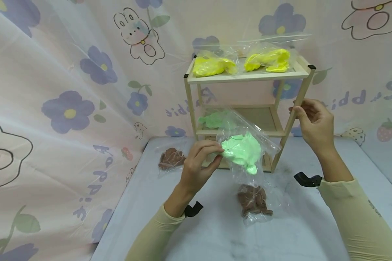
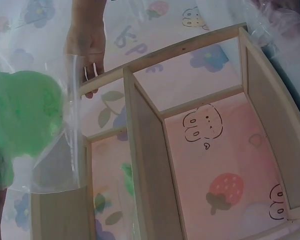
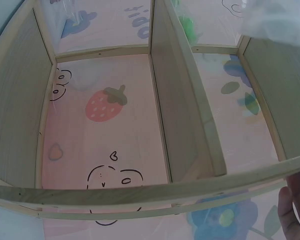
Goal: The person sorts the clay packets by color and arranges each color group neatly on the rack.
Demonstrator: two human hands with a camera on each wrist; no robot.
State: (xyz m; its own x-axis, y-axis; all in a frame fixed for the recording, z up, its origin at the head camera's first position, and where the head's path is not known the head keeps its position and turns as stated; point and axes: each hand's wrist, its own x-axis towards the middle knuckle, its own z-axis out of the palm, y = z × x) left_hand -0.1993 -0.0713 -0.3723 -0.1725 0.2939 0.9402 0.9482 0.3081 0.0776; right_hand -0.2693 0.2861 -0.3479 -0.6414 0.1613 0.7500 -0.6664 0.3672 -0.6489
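My left hand (image 1: 218,153) pinches the edge of a clear bag of light green dough (image 1: 242,148) and holds it up in front of a small wooden shelf (image 1: 248,75). The same green bag (image 2: 21,120) fills the left edge of the left wrist view. My right hand (image 1: 296,108) grips the shelf's front right post; its fingers (image 2: 89,70) curl over the wooden bar. One finger (image 3: 295,205) shows at the lower right of the right wrist view, against the shelf frame (image 3: 140,192). A second green bag (image 1: 213,119) lies on the middle tier.
Two clear bags of yellow dough (image 1: 212,66) (image 1: 268,59) lie on the top tier. Two bags of brown dough (image 1: 171,158) (image 1: 253,199) lie on the grey table (image 1: 215,235). A flowered curtain (image 1: 68,108) closes in the left side and the back.
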